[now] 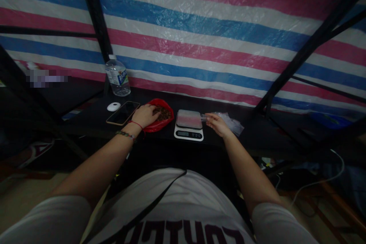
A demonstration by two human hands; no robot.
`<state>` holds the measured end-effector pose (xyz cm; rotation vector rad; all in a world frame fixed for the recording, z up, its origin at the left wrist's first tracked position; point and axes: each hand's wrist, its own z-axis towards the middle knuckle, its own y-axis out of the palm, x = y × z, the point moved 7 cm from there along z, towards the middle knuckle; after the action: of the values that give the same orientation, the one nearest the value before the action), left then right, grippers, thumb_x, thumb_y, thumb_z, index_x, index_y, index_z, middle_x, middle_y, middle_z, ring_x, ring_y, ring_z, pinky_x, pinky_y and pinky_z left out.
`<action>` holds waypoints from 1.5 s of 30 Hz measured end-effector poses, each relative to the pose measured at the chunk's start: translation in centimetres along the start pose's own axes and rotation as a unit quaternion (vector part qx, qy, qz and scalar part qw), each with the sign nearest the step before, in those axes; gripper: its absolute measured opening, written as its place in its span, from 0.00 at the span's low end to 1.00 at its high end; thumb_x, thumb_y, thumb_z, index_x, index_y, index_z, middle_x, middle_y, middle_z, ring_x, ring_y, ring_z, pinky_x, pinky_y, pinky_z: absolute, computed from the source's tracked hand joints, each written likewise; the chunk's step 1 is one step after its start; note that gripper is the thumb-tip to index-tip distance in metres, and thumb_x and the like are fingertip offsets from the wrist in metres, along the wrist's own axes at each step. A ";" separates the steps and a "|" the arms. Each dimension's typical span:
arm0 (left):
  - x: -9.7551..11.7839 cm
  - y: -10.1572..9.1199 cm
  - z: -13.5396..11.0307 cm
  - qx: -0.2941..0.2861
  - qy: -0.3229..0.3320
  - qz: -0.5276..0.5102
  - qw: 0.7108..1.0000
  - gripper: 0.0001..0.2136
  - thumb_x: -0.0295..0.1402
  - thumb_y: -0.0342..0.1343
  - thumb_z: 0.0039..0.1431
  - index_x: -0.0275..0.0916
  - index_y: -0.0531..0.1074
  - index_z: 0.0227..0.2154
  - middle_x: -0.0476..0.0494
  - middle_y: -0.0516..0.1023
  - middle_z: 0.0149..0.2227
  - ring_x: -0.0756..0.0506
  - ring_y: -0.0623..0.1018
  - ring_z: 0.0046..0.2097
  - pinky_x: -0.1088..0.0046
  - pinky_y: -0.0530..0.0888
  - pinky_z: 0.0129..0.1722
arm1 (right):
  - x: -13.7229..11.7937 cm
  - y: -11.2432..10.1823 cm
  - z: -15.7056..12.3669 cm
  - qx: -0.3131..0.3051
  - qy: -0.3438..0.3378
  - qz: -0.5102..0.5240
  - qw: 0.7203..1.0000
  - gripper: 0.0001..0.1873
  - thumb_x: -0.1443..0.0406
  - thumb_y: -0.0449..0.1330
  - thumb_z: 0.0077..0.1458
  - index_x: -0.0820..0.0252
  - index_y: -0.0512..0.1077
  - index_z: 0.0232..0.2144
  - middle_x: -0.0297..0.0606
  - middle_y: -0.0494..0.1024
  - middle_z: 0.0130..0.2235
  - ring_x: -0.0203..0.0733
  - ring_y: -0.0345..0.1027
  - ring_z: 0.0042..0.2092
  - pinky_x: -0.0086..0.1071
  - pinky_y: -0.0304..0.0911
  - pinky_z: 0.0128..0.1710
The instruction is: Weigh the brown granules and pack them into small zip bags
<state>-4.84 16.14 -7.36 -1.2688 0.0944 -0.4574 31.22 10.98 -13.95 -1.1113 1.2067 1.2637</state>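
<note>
My left hand [143, 115] lies over the near left rim of a red plastic bag [160, 126]. Its thumb and fingers are apart and reach onto small brown pieces [162, 113] inside the bag; the fingertips are partly hidden. To the right stands a white digital kitchen scale [189, 122] with a flat square plate, nothing distinct lying on it. Just beside the scale's right edge, my right hand [216, 123] pinches a small clear plastic bag [203, 117]. Behind and right of that hand lies a pile of clear plastic bags [235, 125].
A phone [123, 113], a white rounded object [113, 106] and a clear bottle [118, 76] stand left on the black tabletop [257, 129]. Dark metal posts [95, 11] rise at both sides. Striped plastic sheeting [194, 34] hangs behind. A cable [320, 180] runs at lower right.
</note>
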 end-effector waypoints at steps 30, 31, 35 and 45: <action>-0.3 0.4 0.2 0.006 0.021 0.024 0.999 0.24 0.51 0.43 0.60 0.40 0.74 0.46 0.37 0.76 0.48 0.38 0.74 0.51 0.62 0.67 0.52 | -0.1 0.0 -0.1 0.003 0.001 -0.004 1.000 0.21 0.58 0.69 0.42 0.51 0.75 0.41 0.37 0.78 0.44 0.39 0.72 0.39 0.35 0.66 0.42; -0.4 0.5 0.2 0.007 0.020 0.025 0.999 0.24 0.51 0.43 0.60 0.40 0.74 0.47 0.37 0.76 0.48 0.38 0.74 0.51 0.62 0.67 0.52 | -0.1 0.0 0.0 0.004 0.001 -0.004 1.000 0.21 0.58 0.69 0.42 0.51 0.75 0.41 0.37 0.78 0.44 0.39 0.72 0.39 0.35 0.66 0.42; -0.4 0.5 0.3 0.012 0.022 0.033 0.999 0.25 0.50 0.43 0.60 0.40 0.74 0.47 0.37 0.76 0.48 0.37 0.74 0.51 0.62 0.67 0.52 | -0.1 0.0 -0.1 0.008 0.002 0.001 1.000 0.21 0.59 0.69 0.41 0.51 0.76 0.41 0.36 0.78 0.44 0.38 0.72 0.39 0.34 0.66 0.42; 0.0 0.2 0.1 -0.002 0.019 0.023 1.000 0.24 0.50 0.43 0.60 0.40 0.74 0.47 0.37 0.75 0.49 0.38 0.73 0.51 0.62 0.67 0.52 | -0.2 0.1 -0.1 0.008 0.004 -0.005 1.000 0.21 0.59 0.69 0.42 0.51 0.76 0.41 0.37 0.78 0.46 0.40 0.72 0.41 0.35 0.66 0.42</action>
<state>-4.72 16.26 -7.54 -1.2592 0.1569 -0.4412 31.12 10.82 -13.73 -1.1109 1.2143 1.2420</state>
